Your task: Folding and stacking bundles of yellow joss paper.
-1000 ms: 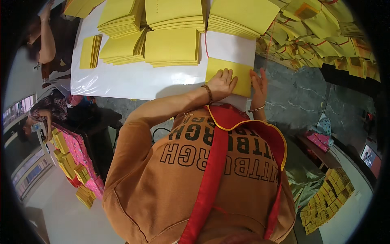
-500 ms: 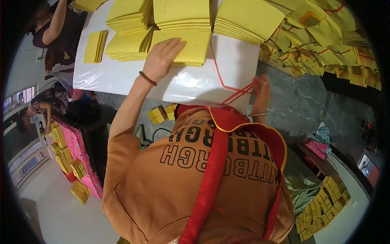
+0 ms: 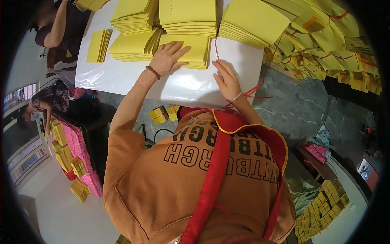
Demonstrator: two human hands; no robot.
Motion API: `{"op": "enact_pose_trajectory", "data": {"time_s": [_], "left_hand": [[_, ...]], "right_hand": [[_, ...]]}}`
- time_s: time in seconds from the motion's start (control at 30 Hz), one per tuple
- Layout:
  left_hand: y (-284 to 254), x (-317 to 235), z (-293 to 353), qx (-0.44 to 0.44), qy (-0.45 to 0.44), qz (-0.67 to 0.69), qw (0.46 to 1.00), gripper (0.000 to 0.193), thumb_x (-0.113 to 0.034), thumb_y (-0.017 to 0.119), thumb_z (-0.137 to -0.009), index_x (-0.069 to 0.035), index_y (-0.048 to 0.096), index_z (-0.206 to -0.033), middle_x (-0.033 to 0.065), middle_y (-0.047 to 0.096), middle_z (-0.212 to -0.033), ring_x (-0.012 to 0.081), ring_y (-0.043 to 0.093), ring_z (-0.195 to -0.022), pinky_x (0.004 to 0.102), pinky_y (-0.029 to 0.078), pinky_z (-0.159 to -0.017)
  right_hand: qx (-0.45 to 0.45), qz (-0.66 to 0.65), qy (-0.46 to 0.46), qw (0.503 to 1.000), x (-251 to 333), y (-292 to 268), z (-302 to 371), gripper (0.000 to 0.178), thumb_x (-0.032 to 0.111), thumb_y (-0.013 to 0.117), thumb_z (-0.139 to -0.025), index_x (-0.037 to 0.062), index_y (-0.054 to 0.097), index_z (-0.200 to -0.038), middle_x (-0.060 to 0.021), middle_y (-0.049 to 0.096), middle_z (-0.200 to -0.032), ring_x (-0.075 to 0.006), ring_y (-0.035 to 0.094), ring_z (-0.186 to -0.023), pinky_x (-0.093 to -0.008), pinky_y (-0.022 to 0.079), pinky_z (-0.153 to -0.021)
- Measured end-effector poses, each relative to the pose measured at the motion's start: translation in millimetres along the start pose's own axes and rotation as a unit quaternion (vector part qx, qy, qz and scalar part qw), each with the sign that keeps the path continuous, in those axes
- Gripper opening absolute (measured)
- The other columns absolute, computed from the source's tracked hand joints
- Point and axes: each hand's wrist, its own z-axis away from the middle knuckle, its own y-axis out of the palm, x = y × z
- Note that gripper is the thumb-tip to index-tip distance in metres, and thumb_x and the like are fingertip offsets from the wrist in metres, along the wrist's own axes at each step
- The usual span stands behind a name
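My left hand (image 3: 170, 59) lies on a stack of yellow paper (image 3: 199, 46) near the front of the white-covered table, fingers stretched out over it. Right of that stack, my right hand (image 3: 228, 81) is low over the table, fingers extended and thumb apart. Its fingertips meet a red string (image 3: 216, 48) that comes from beside the stack; I see no firm grip on it. More red string (image 3: 254, 90) trails past my right wrist at the table edge. A shorter fanned stack of yellow paper (image 3: 134, 44) sits left of my left hand.
Further yellow stacks (image 3: 187, 16) stand behind on the white table cover (image 3: 122, 75). A small yellow bundle (image 3: 98, 46) lies at left. Many red-tied yellow bundles (image 3: 325, 36) are heaped at far right. Two other people are at left, one by a pink-covered table (image 3: 75, 142) with yellow bundles.
My right hand has moved left from the red strings at the table's right edge to beside the stack. My left hand stays on the stack, its thumb now spread. The view has shifted slightly.
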Motion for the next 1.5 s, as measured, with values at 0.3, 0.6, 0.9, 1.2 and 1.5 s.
{"op": "enact_pose_trajectory", "data": {"time_s": [0.3,0.6,0.9,1.2,1.5], "left_hand": [[29,-3,4,-0.070,-0.011,0.010,0.997,0.059,-0.047,0.054,-0.080,-0.016,0.044,-0.129,0.0116,0.036,-0.136,0.0282,0.038,-0.117,0.0450,0.029,-0.094],[-14,-11,-18,-0.032,0.032,0.065,0.997,0.036,-0.034,0.059,-0.081,-0.009,0.059,-0.107,0.0140,0.056,-0.113,0.0286,0.050,-0.103,0.0412,0.038,-0.085],[-134,-12,-215,-0.311,0.130,0.178,0.924,0.024,-0.013,0.058,-0.083,-0.005,0.060,-0.105,0.0123,0.062,-0.095,0.0304,0.058,-0.088,0.0371,0.047,-0.076],[-148,8,-339,-0.239,0.120,0.093,0.959,0.036,-0.038,0.059,-0.082,-0.007,0.065,-0.098,0.0078,0.064,-0.095,0.0257,0.055,-0.090,0.0358,0.044,-0.080],[-161,10,-342,-0.181,0.106,0.106,0.972,0.036,-0.039,0.056,-0.084,-0.006,0.065,-0.096,0.0092,0.064,-0.094,0.0259,0.057,-0.092,0.0347,0.043,-0.083]], "right_hand": [[0.020,0.232,-0.114,0.966,1,21,-22,0.034,0.017,0.054,-0.082,0.0139,0.057,-0.115,-0.0071,0.045,-0.129,-0.0228,0.041,-0.117,-0.0390,0.030,-0.093],[0.004,0.271,-0.101,0.957,-1,29,-19,0.029,0.018,0.056,-0.079,0.0138,0.060,-0.108,-0.0040,0.050,-0.121,-0.0209,0.045,-0.109,-0.0403,0.030,-0.088],[0.035,0.228,-0.076,0.970,-5,28,-17,0.029,0.017,0.050,-0.082,0.0127,0.058,-0.109,-0.0069,0.047,-0.125,-0.0228,0.046,-0.109,-0.0438,0.028,-0.090],[0.021,0.211,-0.098,0.972,-10,29,-19,0.029,0.013,0.059,-0.077,0.0150,0.059,-0.107,-0.0042,0.049,-0.120,-0.0222,0.052,-0.100,-0.0398,0.031,-0.091],[-0.007,0.187,-0.111,0.976,-14,32,-19,0.029,0.010,0.060,-0.076,0.0142,0.061,-0.105,-0.0038,0.049,-0.120,-0.0215,0.053,-0.100,-0.0386,0.033,-0.088]]}}
